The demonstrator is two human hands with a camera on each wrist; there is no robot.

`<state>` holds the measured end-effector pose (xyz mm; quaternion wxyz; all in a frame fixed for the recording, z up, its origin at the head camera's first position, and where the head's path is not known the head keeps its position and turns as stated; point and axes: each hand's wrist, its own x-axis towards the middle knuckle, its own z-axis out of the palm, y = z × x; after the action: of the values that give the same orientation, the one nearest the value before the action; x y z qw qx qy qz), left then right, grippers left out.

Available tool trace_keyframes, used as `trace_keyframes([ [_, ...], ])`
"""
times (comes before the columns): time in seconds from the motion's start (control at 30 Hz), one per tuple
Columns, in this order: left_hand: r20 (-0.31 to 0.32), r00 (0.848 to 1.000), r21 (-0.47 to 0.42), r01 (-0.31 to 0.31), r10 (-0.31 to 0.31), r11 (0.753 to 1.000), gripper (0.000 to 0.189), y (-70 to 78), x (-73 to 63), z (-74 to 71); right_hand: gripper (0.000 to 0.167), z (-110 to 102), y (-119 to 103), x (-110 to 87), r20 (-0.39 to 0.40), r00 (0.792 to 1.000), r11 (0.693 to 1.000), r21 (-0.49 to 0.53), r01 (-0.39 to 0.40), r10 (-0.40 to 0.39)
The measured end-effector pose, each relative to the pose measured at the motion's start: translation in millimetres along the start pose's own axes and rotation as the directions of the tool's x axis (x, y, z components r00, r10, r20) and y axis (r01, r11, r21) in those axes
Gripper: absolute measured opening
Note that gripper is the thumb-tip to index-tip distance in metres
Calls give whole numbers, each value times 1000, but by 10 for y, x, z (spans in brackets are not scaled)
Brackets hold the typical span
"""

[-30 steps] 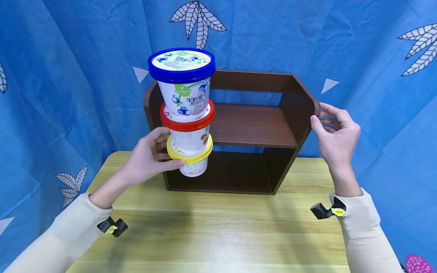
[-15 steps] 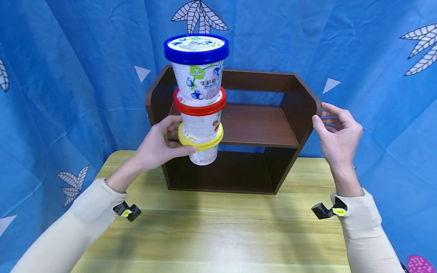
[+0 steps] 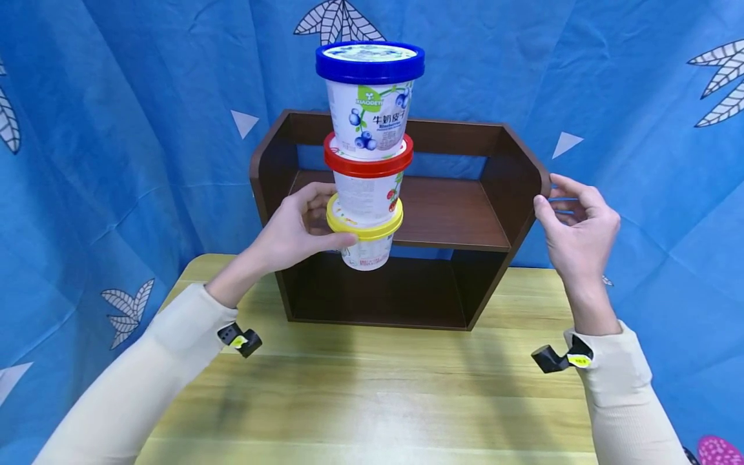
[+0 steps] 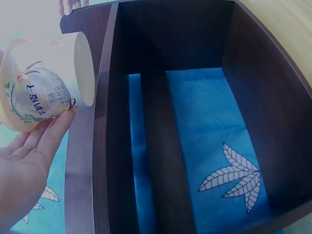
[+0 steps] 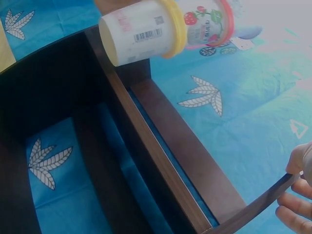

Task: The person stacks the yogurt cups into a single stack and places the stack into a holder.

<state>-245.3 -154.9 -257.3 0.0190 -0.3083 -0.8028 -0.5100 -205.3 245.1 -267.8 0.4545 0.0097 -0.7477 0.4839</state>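
Note:
Three white paper tubs stand stacked in the air, in front of the brown wooden shelf (image 3: 447, 206). The top tub has a blue lid and blueberry prints (image 3: 370, 119); the middle tub has a red lid (image 3: 366, 197); the lowest, smallest tub has a yellow lid (image 3: 367, 254). My left hand (image 3: 299, 226) grips the lowest tub near its lid, carrying the whole stack. Its fingers also show under that tub (image 4: 41, 80) in the left wrist view. At the shelf's right side panel, my right hand (image 3: 584, 236) pinches the front edge between thumb and fingers.
The shelf has an upper board (image 3: 447, 213) and a lower compartment (image 3: 378, 297), and stands on a light wooden table (image 3: 378, 387). Behind hangs a blue curtain (image 3: 197, 97) with leaf prints.
My left hand has moved right and upward with the stack, from the shelf's left side to nearer its middle. My right hand has stayed at the side panel.

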Motion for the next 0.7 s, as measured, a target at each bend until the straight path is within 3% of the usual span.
trace_keyframes([
  [0.43, -20, 999, 12, -37, 37, 999, 72, 19, 206, 114, 33, -1, 5, -3, -5, 1000, 1000, -2, -5, 5],
  [0.7, -58, 998, 16, -18, 19, 1000, 70, -23, 307, 153, 33, 0, 7, -11, -4, 1000, 1000, -1, -12, 12],
])
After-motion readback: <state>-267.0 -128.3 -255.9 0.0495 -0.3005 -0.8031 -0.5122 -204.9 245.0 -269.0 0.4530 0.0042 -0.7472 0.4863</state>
